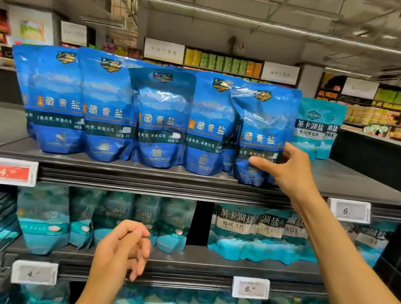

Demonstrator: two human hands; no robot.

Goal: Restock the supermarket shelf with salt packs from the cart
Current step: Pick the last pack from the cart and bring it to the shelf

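Fingers of the right hand (287, 169) wrap the right edge of the rightmost dark blue salt pack (261, 134), thumb across its lower front, other fingers behind its side; so that hand is gripping the pack, which stands upright on the top shelf (369, 186) near the front lip; left of the thumb, four more dark blue packs (108, 105) stand in a row, overlapping and touching each other; just right of the fingers, further back on the same shelf, two teal salt packs (313, 126) stand upright; below the wrist, a white price tag (348, 210) clips to the shelf edge, and a red price tag (8, 171) sits at the far left end; left hand (121, 251) hangs lower, in front of the middle shelf (204, 263), fingers loosely curled and holding nothing, not touching any pack; behind those fingers, teal packs (43, 217) on the middle shelf, blurred; right of them another teal batch (260, 235) with white labels; cart not in view.
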